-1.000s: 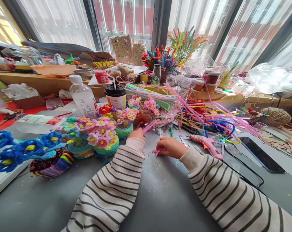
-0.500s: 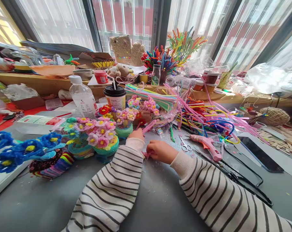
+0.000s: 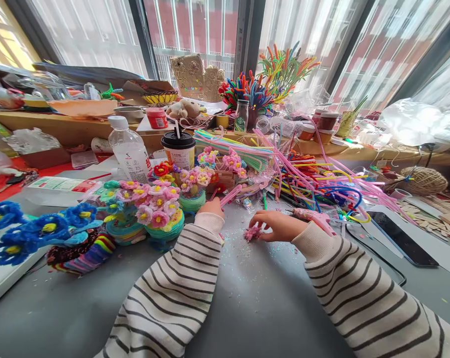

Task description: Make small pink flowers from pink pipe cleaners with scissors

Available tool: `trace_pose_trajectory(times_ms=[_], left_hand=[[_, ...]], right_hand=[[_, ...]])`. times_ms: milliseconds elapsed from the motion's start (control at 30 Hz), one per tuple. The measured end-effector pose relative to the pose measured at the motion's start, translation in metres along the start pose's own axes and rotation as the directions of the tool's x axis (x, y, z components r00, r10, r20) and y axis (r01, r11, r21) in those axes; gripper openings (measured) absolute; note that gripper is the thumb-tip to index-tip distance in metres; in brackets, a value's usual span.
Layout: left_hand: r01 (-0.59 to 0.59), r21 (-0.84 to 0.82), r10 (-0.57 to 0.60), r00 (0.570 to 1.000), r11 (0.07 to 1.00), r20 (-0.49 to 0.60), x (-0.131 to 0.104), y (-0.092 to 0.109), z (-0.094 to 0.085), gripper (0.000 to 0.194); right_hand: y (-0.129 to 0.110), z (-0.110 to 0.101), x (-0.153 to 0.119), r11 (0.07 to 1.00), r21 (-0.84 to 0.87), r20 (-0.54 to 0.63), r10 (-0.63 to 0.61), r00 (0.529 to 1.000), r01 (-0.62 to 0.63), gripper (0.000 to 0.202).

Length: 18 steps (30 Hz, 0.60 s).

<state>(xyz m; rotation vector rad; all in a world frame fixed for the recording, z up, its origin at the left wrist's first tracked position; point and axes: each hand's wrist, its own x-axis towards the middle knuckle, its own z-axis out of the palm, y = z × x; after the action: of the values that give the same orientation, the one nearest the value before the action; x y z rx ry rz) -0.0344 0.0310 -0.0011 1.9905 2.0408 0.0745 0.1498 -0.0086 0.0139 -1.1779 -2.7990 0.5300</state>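
My left hand (image 3: 212, 207) is closed on pink pipe cleaners (image 3: 232, 193), whose fuzzy ends stick out to the upper right; its fingertips are mostly hidden. At the fingertips of my right hand (image 3: 277, 224) is a small, crumpled pink pipe-cleaner piece (image 3: 252, 233), low over the grey table (image 3: 243, 308). The right fingers are arched, with thumb and forefinger touching the piece. Under the left cuff a bit of pink and yellow shows, its kind unclear. Left of my left hand stand pots of pink pipe-cleaner flowers (image 3: 160, 204).
A pink glue gun (image 3: 318, 219) lies partly behind my right wrist, with a phone (image 3: 404, 238) further right. Loose pipe cleaners (image 3: 314, 179) pile up behind. A lidded cup (image 3: 178, 149), a bottle (image 3: 128, 149) and blue flowers (image 3: 46, 228) stand on the left.
My right hand has moved right, away from my left hand, bringing the pink piece along. Its sleeve now covers the scissors and part of the glue gun. My left hand has barely moved.
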Motion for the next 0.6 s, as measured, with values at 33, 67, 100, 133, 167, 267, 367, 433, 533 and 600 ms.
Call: trace_pose_trajectory(times_ms=[33,67,100,133,167,267,367,433,533,600], left_hand=[[-0.001,-0.001,0.001,1.000,1.000,-0.002,0.000,0.000,0.000,0.023],[0.000,-0.003,0.000,1.000,1.000,-0.004,0.000,0.000,0.001,0.023],[0.000,-0.004,0.000,1.000,1.000,-0.006,0.000,0.000,0.001,0.023],[0.002,-0.005,-0.002,1.000,1.000,-0.009,0.000,0.000,0.001,0.024],[0.004,-0.006,-0.004,1.000,1.000,-0.011,0.000,0.000,0.002,0.023],[0.011,-0.005,-0.011,1.000,1.000,-0.006,0.000,0.000,0.001,0.023],[0.021,0.000,-0.021,1.000,1.000,-0.002,0.000,0.001,0.000,0.022],[0.025,0.003,-0.025,1.000,1.000,-0.002,0.000,0.001,0.000,0.022],[0.043,0.003,-0.043,0.999,0.999,-0.003,0.000,0.003,0.000,0.023],[0.058,0.002,-0.058,0.998,0.998,-0.011,0.000,0.004,0.000,0.024]], right_hand=[[0.002,-0.003,-0.004,1.000,0.020,-0.007,0.013,1.000,-0.013,0.028],[0.003,-0.004,-0.007,0.999,0.028,-0.015,0.044,0.999,-0.043,0.030],[0.004,-0.005,-0.009,0.996,0.018,-0.036,0.090,0.995,-0.090,0.030],[0.003,-0.004,-0.011,0.989,-0.005,-0.065,0.145,0.987,-0.146,0.030],[0.001,-0.002,-0.011,0.977,-0.040,-0.100,0.205,0.974,-0.209,0.030],[-0.014,0.009,-0.005,0.910,-0.157,-0.215,0.347,0.913,-0.383,0.032],[-0.034,0.022,0.005,0.853,-0.230,-0.299,0.396,0.868,-0.469,0.040],[-0.045,0.028,0.011,0.840,-0.249,-0.295,0.408,0.864,-0.482,0.038],[-0.050,0.030,0.014,0.854,-0.263,-0.231,0.396,0.889,-0.449,0.021],[-0.047,0.029,0.013,0.865,-0.264,-0.193,0.386,0.902,-0.426,0.016]])
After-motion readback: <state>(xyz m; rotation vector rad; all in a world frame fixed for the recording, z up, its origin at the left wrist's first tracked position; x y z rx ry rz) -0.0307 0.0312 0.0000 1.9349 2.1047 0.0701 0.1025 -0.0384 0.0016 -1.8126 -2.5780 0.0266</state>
